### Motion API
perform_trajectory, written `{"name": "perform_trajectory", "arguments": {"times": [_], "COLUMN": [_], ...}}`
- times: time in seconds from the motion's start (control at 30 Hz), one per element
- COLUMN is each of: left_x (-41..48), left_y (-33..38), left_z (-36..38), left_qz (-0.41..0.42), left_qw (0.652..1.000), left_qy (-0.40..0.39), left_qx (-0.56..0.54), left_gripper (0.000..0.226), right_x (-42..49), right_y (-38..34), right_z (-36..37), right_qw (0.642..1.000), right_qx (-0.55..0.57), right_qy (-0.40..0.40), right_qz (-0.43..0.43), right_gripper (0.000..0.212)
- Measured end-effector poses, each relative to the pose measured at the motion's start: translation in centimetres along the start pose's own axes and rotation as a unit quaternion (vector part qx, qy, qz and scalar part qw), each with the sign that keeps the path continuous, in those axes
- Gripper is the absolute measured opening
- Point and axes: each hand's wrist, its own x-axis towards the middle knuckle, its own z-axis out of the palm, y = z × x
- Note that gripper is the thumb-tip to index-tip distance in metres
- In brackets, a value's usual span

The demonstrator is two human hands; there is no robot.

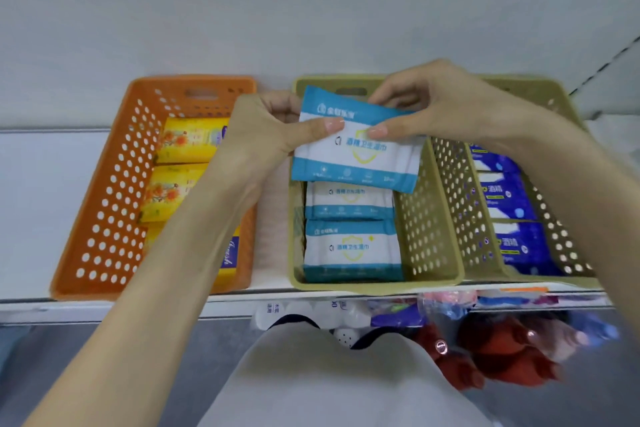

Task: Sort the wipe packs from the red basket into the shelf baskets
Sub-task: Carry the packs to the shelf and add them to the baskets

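Both hands hold one teal-and-white wipe pack [356, 152] over the far end of the middle olive shelf basket [429, 218]. My left hand [266, 128] pinches its left edge with the thumb on top. My right hand [440, 107] pinches its upper right part. Two matching teal packs [351, 229] lie flat in that basket below it. An orange basket [104, 191] on the left holds yellow packs [188, 140]. A second olive basket [561, 246] on the right holds dark blue packs [509, 198]. The red basket [498, 354] sits low at the bottom right, blurred.
The baskets stand on a white shelf [41, 184] with a front rail [138, 308]. Below the shelf edge lie mixed packs [398, 315] and white bottles. My light garment [329, 385] fills the bottom centre. A pale wall rises behind the baskets.
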Motion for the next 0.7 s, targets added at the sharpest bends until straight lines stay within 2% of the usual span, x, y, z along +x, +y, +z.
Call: {"name": "perform_trajectory", "arguments": {"times": [0.13, 0.27, 0.33, 0.47, 0.6, 0.7], "left_x": [-0.3, -0.8, -1.2, -2.5, -3.4, -3.3], "left_y": [-1.3, -2.8, -3.4, -4.1, -4.5, -4.6], "left_z": [0.2, -0.8, -1.3, -1.7, -1.8, -2.6], "left_qz": [-0.012, -0.019, 0.005, 0.081, 0.077, 0.112], "left_qw": [1.0, 0.998, 0.994, 0.979, 0.983, 0.961], "left_qy": [0.016, 0.006, 0.02, 0.092, 0.117, 0.14], "left_qx": [0.019, 0.06, 0.109, 0.163, 0.116, 0.21], "left_gripper": [0.029, 0.013, 0.013, 0.022, 0.028, 0.033], "right_x": [1.0, 1.3, 1.4, 2.0, 3.1, 3.9], "right_y": [0.7, 1.7, 2.2, 3.2, 4.3, 4.7], "right_z": [0.7, 1.1, 1.4, 1.2, 2.3, 4.4], "right_qw": [0.998, 0.994, 0.994, 0.992, 0.967, 0.963], "right_qx": [0.047, 0.035, 0.019, -0.072, -0.196, -0.189], "right_qy": [-0.047, -0.089, -0.093, -0.059, -0.082, -0.102], "right_qz": [0.013, 0.045, 0.054, 0.087, 0.14, 0.162], "right_gripper": [0.025, 0.024, 0.023, 0.02, 0.017, 0.017]}}
